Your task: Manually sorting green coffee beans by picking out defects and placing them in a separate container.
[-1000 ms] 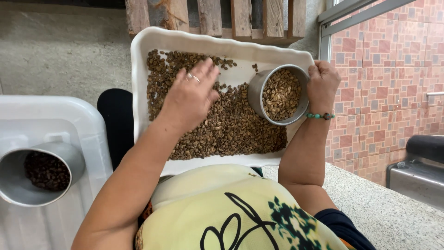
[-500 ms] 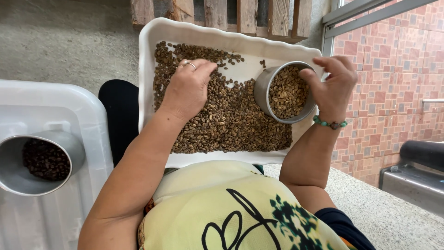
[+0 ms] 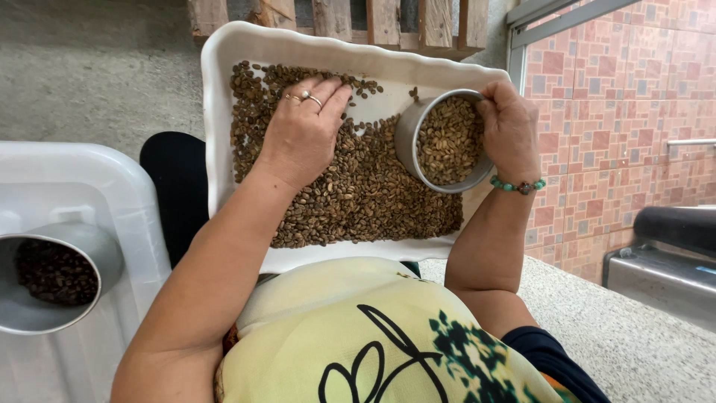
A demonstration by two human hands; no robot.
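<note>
Your right hand (image 3: pixel 509 123) clamps the rim of the metal cup (image 3: pixel 446 142), tilted and full of beans, at the tray's right end. Your left hand (image 3: pixel 302 134) lies flat, fingers spread on the loose beans (image 3: pixel 358 198) beside it. Sweep gently, keeping low; the white tray (image 3: pixel 216 112) wall stands just beyond your fingertips.

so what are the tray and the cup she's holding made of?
Tray: likely white plastic, with a smooth glossy scalloped rim; could be glazed. Cup: metal, probably aluminium or steel, with a dull grey sheen and thin wall. Right hand holds its rim.
</note>
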